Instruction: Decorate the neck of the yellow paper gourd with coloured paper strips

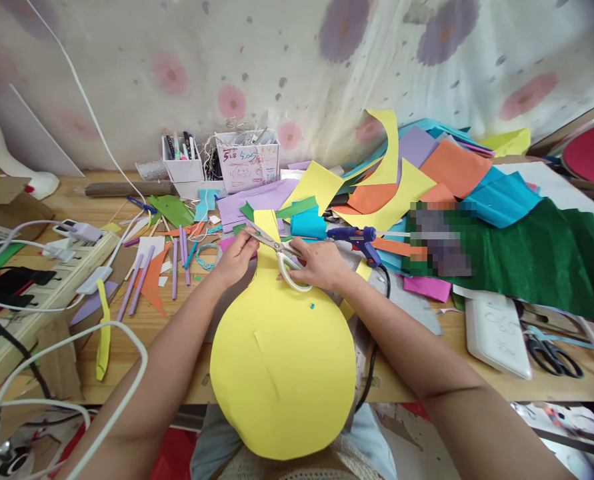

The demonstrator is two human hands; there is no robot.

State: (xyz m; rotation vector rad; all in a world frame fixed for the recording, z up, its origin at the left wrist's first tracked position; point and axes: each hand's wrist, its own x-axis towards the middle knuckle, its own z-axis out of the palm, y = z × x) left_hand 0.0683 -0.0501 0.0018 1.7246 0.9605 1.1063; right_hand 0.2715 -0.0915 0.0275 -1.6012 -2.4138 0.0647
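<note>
A large round yellow paper sheet with a narrow neck at its far end lies over the table edge in front of me. My left hand pinches the left side of that neck, fingers closed on the paper. My right hand is closed through the white handles of a pair of scissors. The open blades point left across the yellow neck toward my left fingers.
A blue glue gun lies just right of my right hand. Coloured paper sheets pile up at the back right, with green felt. A power strip and cables sit left; pen boxes behind; black scissors right.
</note>
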